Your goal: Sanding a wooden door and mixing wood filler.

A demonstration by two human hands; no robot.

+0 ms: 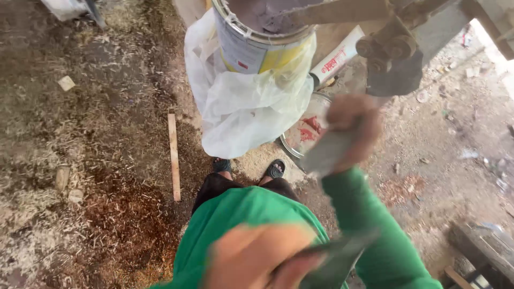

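- Floor (96, 160): bare ground strewn with sawdust and shavings, reddish-brown near the feet; a thin wooden strip (173, 156) lies on it, well left of the sandalled feet.
- Paint can (257, 37): large, open-topped, grey paste inside, standing high in view, with a white plastic bag (241, 107) draped about its lower half.
- Metal fitting (391, 48): dark rollers on a beam, just right of the can.
- Right hand (350, 131): green-sleeved, raised below the fitting, fingers closed around a flat grey blade (326, 152), seemingly a putty knife; blurred.
- Left hand (257, 259): close to the camera, heavily blurred, pinching a second dark flat blade (334, 262).
- Step, as judged: both tools are held clear of the can, between loads of paste.
- Next move calls for bringing a blade level over the can's open mouth without catching the bag.
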